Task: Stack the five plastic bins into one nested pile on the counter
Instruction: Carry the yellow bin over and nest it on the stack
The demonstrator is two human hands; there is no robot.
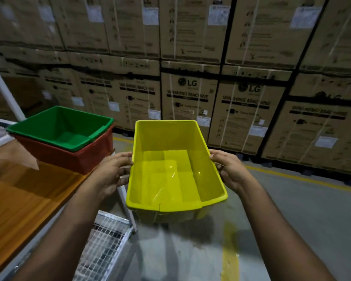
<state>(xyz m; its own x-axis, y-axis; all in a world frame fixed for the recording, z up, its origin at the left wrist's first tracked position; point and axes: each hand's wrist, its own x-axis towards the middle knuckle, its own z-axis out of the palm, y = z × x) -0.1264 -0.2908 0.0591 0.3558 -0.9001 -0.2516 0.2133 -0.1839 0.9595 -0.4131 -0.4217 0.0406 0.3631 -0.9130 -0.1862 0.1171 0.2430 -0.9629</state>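
I hold an empty yellow bin in the air over the floor, to the right of the counter. My left hand grips its left rim and my right hand grips its right rim, fingers curled under the edges. On the wooden counter, at its far right corner, a green bin sits nested inside a red bin. Both are empty and upright. No other bins are in view.
A wall of stacked cardboard washing-machine boxes stands behind. A wire-mesh shelf juts out under the counter's right edge. A white post rises at the back left. Yellow lines mark the grey floor.
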